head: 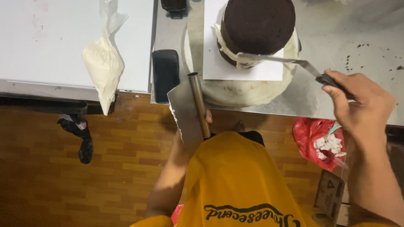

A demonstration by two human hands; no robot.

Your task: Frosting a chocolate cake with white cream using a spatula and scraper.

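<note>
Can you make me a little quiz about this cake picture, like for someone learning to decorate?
1. Which hand holds the offset spatula against the dark cake?
2. True or false: the piping bag lies on the steel table beside the cake.
3. What is the left hand holding: A a phone, B a metal scraper, C a spoon?

Key: 1 the right hand. 2 false, it lies on the white surface to the left. 3 B.

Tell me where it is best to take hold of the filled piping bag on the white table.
Grip the piping bag at its twisted empty neck, above the cream bulge, coming from the far side of the white table. The tip points toward the near edge; squeezing the bulge would likely push cream out.
</note>
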